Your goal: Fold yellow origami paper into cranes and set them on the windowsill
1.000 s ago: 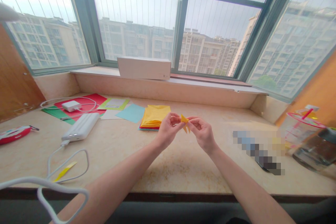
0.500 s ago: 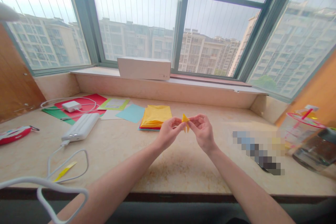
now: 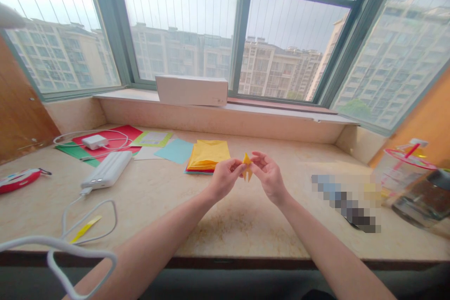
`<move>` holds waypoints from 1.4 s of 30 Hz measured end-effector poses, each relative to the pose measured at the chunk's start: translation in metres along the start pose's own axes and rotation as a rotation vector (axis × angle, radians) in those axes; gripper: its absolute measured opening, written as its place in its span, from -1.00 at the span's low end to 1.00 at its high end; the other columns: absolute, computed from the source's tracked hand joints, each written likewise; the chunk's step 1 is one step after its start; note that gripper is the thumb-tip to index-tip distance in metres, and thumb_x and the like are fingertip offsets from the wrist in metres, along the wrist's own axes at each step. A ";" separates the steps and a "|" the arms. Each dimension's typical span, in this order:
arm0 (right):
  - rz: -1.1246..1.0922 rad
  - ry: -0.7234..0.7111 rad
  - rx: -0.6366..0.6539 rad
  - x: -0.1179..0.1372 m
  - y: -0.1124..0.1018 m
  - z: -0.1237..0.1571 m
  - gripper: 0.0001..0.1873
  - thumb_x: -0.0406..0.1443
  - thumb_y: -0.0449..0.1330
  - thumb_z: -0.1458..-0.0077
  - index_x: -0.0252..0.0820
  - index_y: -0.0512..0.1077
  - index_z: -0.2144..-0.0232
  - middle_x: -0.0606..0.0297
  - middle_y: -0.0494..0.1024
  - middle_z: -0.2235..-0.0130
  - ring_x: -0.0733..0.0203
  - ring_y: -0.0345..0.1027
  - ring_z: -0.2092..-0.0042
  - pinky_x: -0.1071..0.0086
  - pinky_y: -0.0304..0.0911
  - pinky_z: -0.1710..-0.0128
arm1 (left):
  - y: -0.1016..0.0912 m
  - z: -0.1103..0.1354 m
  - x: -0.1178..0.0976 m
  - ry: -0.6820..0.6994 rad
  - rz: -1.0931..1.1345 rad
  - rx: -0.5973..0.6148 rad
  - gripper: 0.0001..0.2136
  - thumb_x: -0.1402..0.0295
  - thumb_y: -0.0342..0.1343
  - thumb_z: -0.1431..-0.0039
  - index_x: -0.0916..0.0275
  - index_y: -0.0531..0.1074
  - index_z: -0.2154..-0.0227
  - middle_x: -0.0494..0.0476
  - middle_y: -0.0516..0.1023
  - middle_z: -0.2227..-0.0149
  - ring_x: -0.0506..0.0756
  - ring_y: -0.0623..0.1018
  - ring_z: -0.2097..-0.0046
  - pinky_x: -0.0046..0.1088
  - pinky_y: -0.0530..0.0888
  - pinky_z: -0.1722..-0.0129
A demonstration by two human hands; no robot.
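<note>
Small folded yellow paper piece (image 3: 247,168) held above the beige marble counter (image 3: 246,220), just in front of a stack of yellow paper sheets (image 3: 208,155). Pinched at fingertips by left hand (image 3: 225,178) and right hand (image 3: 267,176), other fingers loosely curled.

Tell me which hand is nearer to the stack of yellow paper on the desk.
Left. The left hand hovers just right of the stack of yellow paper, pinching the small folded yellow piece. The right hand pinches the piece's other side, farther from the stack.

wide bay window (image 3: 183,23) above a marble counter (image 3: 246,220), daylight outside.
</note>
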State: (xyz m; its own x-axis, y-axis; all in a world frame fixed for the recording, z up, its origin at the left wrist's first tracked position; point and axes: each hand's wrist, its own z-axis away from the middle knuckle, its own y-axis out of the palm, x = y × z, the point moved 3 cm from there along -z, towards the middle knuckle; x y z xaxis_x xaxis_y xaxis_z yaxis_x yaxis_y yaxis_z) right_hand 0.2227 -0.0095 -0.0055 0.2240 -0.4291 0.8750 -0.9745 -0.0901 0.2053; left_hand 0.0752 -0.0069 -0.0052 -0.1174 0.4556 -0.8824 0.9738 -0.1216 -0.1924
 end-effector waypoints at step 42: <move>0.144 0.062 0.203 0.000 -0.002 -0.002 -0.58 0.06 0.24 -0.04 -0.18 0.54 0.35 0.30 0.52 0.45 0.25 0.31 0.41 0.39 0.21 0.37 | -0.003 0.002 -0.005 0.214 -0.101 -0.018 -0.78 0.29 0.02 -0.29 0.19 0.48 0.09 0.11 0.50 0.29 0.01 0.52 0.38 -0.47 0.48 0.34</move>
State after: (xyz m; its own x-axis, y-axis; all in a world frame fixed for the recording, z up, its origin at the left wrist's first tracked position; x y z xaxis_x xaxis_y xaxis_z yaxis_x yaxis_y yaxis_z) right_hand 0.2248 -0.0070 -0.0054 0.0765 -0.3952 0.9154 -0.9770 -0.2131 -0.0103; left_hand 0.0725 -0.0105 -0.0015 -0.1721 0.6412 -0.7478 0.9628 -0.0512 -0.2655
